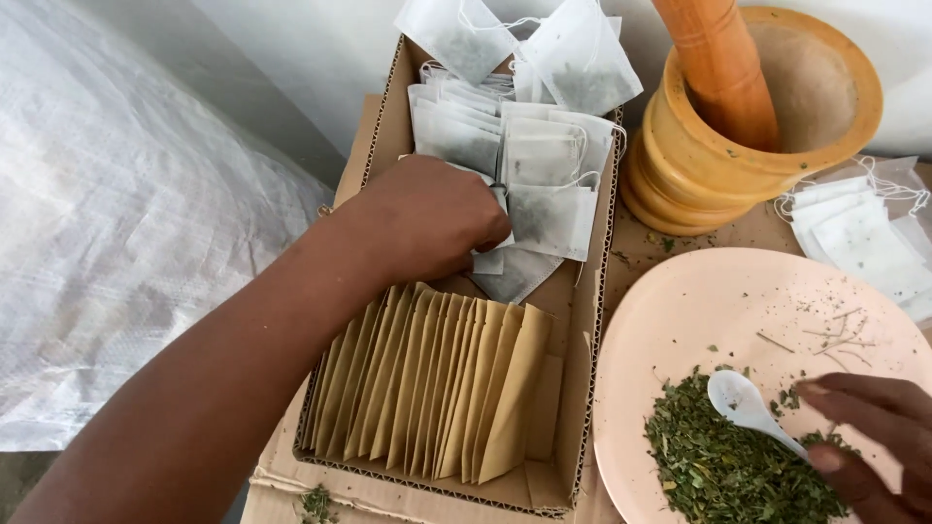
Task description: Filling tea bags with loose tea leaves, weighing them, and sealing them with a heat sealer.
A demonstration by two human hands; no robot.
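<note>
My left hand [427,218] reaches into an open cardboard box [582,369] and closes on a white filled tea bag [493,254] among several white tea bags [549,165] stacked at the box's far end. A row of tan paper envelopes [437,388] stands at the near end of the box. My right hand [879,442] rests at the lower right on a pink plate [699,301], fingers holding the handle of a small white spoon [743,398] that lies beside a heap of dried green leaves [723,466].
A wooden mortar [748,146] with a pestle [723,63] stands behind the plate. Empty white tea bags [864,238] with strings lie at the right edge. A white woven sack [116,223] fills the left side. Leaf crumbs lie on the cardboard sheet [320,500].
</note>
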